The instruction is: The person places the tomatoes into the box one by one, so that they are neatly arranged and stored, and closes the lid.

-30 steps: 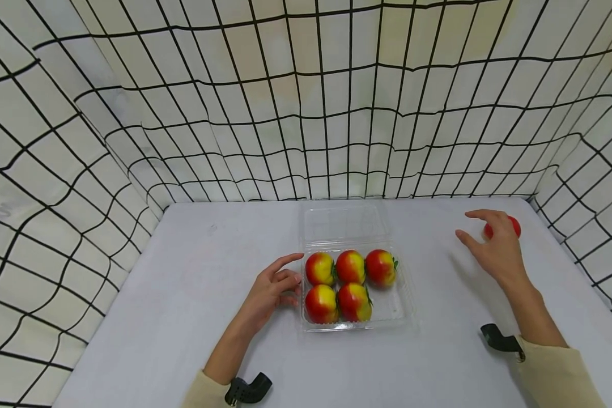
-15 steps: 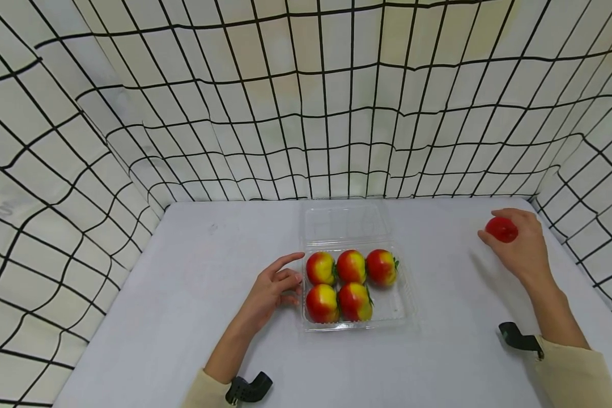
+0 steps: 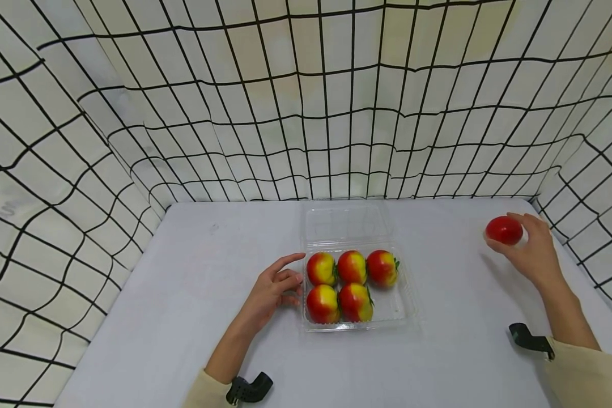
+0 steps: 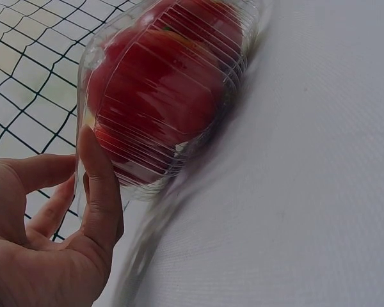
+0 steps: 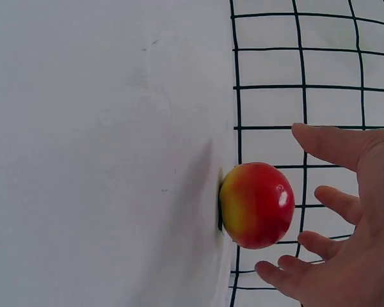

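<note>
A clear plastic box [image 3: 405,309] with several round red-and-yellow fruits [image 3: 355,302], some showing green leaves, lies mid-table. At its left side is my left hand [image 3: 272,289]; in the left wrist view its fingertips [image 4: 97,157] lie right at the box's clear wall, fingers loosely bent. One more such fruit [image 3: 504,230] sits at the table's far right. Around it my right hand [image 3: 535,249] spreads its fingers; in the right wrist view a gap shows between the fingers [image 5: 336,144] and the fruit, whose dark green leaves touch the tabletop.
The box's clear lid [image 3: 345,224] lies folded back behind it. A white cloth covers the table [image 3: 204,255]. Black netting [image 3: 331,130] over pale walls encloses the back and both sides. A black wrist mount [image 3: 530,340] sits at the right sleeve.
My right hand has moved to the right, from in front of the loose fruit to its right side, so more of the fruit shows. The left hand and box have stayed put.
</note>
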Tool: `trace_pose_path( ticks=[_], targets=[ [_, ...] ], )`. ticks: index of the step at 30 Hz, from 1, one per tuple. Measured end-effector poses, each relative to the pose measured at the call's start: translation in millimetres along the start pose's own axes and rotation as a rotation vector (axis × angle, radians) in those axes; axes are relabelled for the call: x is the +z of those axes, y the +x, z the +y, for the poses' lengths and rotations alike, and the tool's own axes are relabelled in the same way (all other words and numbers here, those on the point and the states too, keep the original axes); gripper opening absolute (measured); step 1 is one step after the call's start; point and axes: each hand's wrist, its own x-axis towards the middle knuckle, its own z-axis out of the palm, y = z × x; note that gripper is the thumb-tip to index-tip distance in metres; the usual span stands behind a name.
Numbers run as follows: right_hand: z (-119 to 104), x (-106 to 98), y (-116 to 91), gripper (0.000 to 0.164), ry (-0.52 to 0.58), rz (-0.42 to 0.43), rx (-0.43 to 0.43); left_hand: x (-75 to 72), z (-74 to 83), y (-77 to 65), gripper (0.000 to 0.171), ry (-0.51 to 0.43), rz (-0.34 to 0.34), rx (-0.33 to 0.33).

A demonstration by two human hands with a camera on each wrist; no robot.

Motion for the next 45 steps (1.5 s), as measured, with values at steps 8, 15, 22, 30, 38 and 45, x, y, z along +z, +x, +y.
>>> trace_pose_path(
  ticks=[8, 15, 22, 30, 38, 45],
  targets=[
    [7.8, -0.2, 1.1, 0.089, 0.062, -0.053, 0.017, -0.8, 0.1, 0.2, 0.051, -0.003, -0.005, 0.001],
    [12.8, 3.3, 2.7, 0.090, 0.071, -0.088, 0.023, -0.9, 0.2, -0.5, 0.051, -0.004, -0.001, 0.001],
    [16.3, 5.7, 2.5, 0.083, 0.035, -0.076, 0.034, -0.2, -0.1, 0.6, 0.052, -0.008, -0.007, 0.001],
    [15.6, 6.6, 4.0, 0.084, 0.087, -0.089, 0.038, 0.2, 0.6, 1.3, 0.051, -0.005, 0.002, 0.002],
    [13.0, 9.8, 1.5, 0.086, 0.085, -0.104, 0.025, -0.4, 2.0, 1.2, 0.051, -0.006, -0.002, 0.004],
    [0.2, 15.2, -3.3, 0.089, 0.077, -0.111, 0.003, -0.6, 0.2, 0.7, 0.051, -0.007, -0.004, 0.002]
  ],
)
